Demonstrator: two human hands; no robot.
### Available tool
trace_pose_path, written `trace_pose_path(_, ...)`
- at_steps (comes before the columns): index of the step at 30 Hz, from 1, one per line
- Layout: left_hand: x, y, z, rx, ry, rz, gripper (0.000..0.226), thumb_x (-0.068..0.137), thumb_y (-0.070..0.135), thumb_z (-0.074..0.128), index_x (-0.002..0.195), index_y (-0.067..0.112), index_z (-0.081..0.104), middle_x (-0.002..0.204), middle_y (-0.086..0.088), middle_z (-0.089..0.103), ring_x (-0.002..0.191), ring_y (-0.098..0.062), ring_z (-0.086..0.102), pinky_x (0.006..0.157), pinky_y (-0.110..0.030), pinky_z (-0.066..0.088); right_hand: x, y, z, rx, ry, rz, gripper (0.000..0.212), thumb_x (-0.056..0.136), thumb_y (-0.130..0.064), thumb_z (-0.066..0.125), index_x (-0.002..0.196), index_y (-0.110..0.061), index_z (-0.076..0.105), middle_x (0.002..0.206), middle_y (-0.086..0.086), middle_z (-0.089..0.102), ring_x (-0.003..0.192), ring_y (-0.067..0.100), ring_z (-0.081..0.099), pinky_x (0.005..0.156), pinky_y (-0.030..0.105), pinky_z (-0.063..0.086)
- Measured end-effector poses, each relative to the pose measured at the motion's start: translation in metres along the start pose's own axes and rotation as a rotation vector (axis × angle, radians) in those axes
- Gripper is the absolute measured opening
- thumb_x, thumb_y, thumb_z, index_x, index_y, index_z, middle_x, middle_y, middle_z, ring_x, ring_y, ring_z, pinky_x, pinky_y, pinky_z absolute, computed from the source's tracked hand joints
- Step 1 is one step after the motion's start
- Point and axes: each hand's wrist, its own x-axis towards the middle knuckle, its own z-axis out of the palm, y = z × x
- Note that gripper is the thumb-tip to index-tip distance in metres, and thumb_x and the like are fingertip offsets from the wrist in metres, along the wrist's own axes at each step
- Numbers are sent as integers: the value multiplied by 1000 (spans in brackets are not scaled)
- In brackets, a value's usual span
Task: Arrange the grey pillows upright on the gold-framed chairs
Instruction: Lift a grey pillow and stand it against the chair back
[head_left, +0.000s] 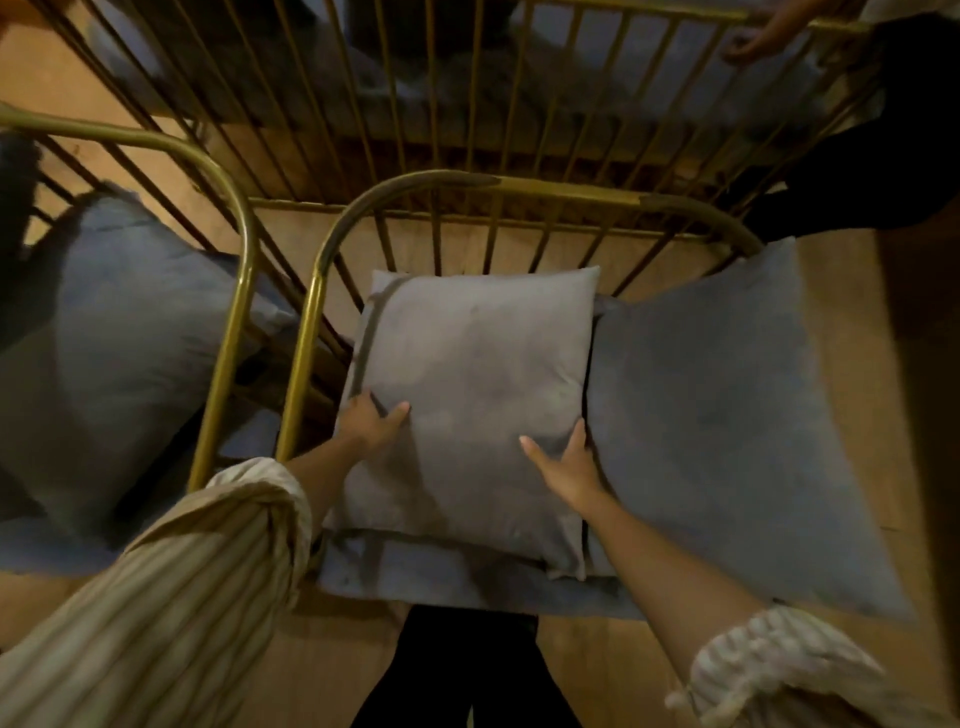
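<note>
A square grey pillow (478, 395) leans against the curved back of a gold-framed chair (519, 187) directly in front of me. My left hand (371, 423) grips its lower left edge, thumb on the front face. My right hand (566, 462) holds its right edge, fingers wrapped behind. A larger blue-grey pillow (727, 431) stands beside it on the right of the same seat. The seat cushion (415, 577) shows below the pillow.
A second gold-framed chair (228, 291) on the left holds a blue-grey pillow (114, 353). More gold-framed chairs (467, 78) stand behind. Another person's hand (763, 36) rests on a frame at top right. Wooden floor surrounds the chairs.
</note>
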Motion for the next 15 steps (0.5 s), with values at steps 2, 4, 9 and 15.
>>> trace_pose_path(2,-2,18,-11,-19,15,-27,98,85,67,57,155,5,26,157,-20,35,141,-41,39,115,-48,37,9,-3,6,20,30,16,114,81,-67,62,159,-17,-5,164,19,16,149,39,23,119,48,22)
trace_pose_path(4,9,27,-16,-101,24,-73,110,79,73,59,156,4,21,158,-21,32,142,-43,37,116,-48,37,19,-4,11,39,49,18,114,81,-64,64,159,-19,-6,165,18,14,149,39,23,119,49,22)
trace_pose_path(9,41,23,-18,-255,-4,-152,128,61,88,60,158,14,19,160,-14,31,142,-41,38,117,-49,35,36,0,16,58,87,-21,113,82,-56,69,158,-21,-7,165,16,14,149,39,22,118,49,20)
trace_pose_path(15,36,22,-14,-481,38,-170,123,62,73,75,155,13,24,154,-15,42,137,-40,44,113,-51,39,37,5,14,204,123,-81,110,77,-40,81,158,-13,12,163,14,24,148,33,29,118,40,24)
